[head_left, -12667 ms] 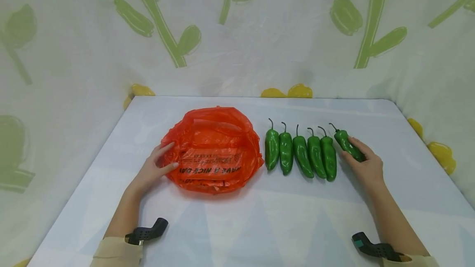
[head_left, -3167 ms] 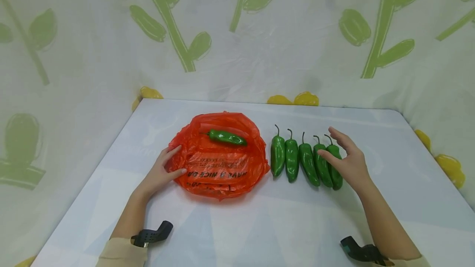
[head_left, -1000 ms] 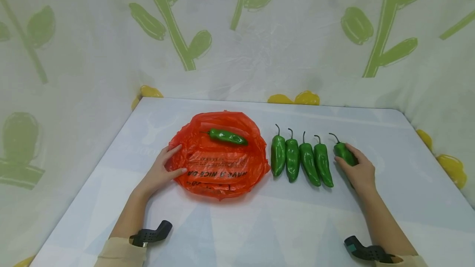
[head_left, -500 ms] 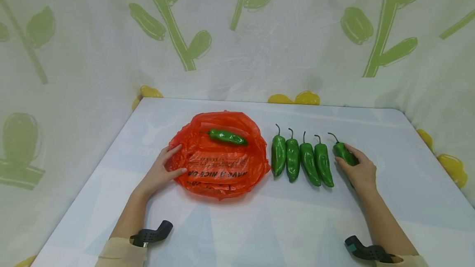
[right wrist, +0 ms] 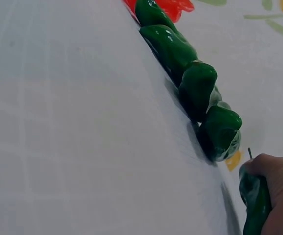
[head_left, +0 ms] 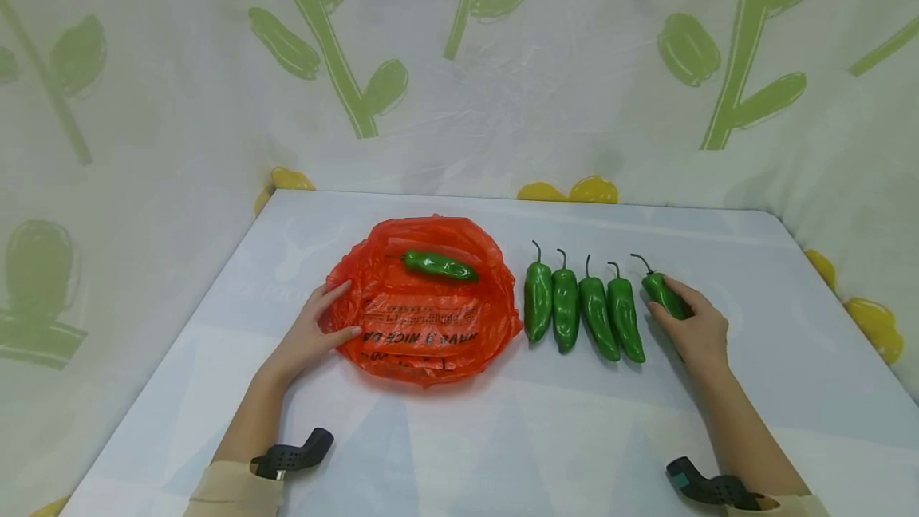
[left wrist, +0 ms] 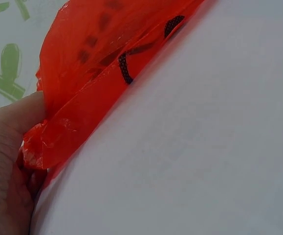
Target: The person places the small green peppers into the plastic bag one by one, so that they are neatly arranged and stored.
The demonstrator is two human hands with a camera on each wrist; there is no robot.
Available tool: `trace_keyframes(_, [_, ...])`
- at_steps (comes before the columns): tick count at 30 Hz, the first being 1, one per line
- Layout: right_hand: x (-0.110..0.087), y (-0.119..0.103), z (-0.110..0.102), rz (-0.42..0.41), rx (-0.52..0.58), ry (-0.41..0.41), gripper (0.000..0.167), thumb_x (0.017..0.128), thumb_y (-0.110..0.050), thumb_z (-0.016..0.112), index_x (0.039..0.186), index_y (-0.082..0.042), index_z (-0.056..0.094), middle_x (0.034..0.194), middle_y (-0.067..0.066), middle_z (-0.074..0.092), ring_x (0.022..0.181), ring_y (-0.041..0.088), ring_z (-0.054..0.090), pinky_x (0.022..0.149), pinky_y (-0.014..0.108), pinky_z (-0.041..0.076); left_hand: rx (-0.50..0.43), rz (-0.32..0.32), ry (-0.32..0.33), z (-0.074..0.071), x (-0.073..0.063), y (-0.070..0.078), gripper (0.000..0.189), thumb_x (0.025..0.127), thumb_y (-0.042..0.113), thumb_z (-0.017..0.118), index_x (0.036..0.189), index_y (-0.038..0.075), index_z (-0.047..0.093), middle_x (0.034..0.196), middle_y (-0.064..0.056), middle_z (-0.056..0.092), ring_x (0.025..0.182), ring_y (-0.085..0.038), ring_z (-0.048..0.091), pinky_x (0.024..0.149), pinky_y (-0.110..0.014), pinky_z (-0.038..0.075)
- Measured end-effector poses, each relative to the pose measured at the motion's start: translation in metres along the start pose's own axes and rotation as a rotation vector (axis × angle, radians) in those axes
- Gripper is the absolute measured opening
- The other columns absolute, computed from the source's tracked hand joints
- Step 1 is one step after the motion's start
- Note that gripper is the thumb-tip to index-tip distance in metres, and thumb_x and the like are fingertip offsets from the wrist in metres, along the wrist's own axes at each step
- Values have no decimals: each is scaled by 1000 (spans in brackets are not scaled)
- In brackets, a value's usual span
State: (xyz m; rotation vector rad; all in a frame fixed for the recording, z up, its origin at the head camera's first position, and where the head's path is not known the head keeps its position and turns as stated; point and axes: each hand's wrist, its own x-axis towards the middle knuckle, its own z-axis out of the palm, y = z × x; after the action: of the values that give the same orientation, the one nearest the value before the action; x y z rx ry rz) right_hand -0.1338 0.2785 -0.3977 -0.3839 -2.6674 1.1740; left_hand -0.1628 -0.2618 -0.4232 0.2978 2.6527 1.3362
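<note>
An orange-red plastic bag (head_left: 424,361) with black print stands with its mouth spread wide on the left half of the table. One long green pepper (head_left: 439,265) lies inside, its stem toward the left. My left hand (head_left: 305,333) holds the bag's left side between thumb and fingers; the left wrist view shows crumpled film (left wrist: 58,139) there. Right of the row, my right hand (head_left: 696,333) grips another green pepper (head_left: 664,294) between thumb and fingers, its curved stem pointing away. The right wrist view shows this held pepper (right wrist: 255,196) just apart from the table, its shadow beside it.
Several green peppers (head_left: 565,313) lie side by side in a row between the bag and my right hand, stems toward the back. The white table (head_left: 459,453) ends at a patterned cloth backdrop (head_left: 560,86). Each wrist wears a black camera strap (head_left: 294,453).
One pepper went into the bag earlier. My right hand then took the row's rightmost pepper and drew it right; in the last second its stem tip shifted slightly left. The left hand stays put.
</note>
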Motion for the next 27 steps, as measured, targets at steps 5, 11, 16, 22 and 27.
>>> trace_keyframes(5, [-1, -2, -1, -27, 2, 14, 55, 90, -22, 63, 140, -7, 45, 142, 24, 43, 129, 46, 39, 100, 61, 36, -1, -1, -1, 0, 0, 1, 79, 82, 31, 71, 149, 18, 30, 153, -18, 16, 140, -42, 14, 104, -68, 24])
trace_keyframes(11, [-1, -8, -2, -102, -5, 34, 52, 89, -18, 65, 137, -4, 48, 138, 23, 47, 124, 44, 44, 96, 59, 40, -2, 2, 1, 0, 0, 1, 79, 82, 30, 71, 148, 17, 30, 153, -19, 16, 140, -42, 14, 104, -68, 24])
trace_keyframes(16, [-1, -13, -2, -125, -26, 51, 51, 88, -18, 66, 136, -6, 51, 136, 19, 51, 122, 39, 49, 93, 53, 45, 0, -3, 0, 0, 0, 1, 78, 83, 31, 70, 149, 17, 30, 153, -19, 15, 140, -43, 13, 104, -69, 23])
trace_keyframes(22, [-6, -22, -3, -169, -4, 60, 51, 87, -19, 68, 135, -9, 52, 135, 17, 52, 117, 36, 51, 84, 17, 45, -4, 8, 5, 1, 0, 0, 78, 83, 31, 71, 148, 17, 31, 152, -19, 16, 140, -42, 14, 104, -69, 23])
trace_keyframes(27, [-11, -34, -3, -250, 30, 92, 49, 85, -14, 71, 131, -9, 56, 131, 16, 56, 109, -4, 48, 77, -2, 33, -2, -1, 4, 1, -1, 1, 78, 83, 32, 70, 148, 18, 31, 153, -19, 15, 140, -43, 13, 103, -70, 22])
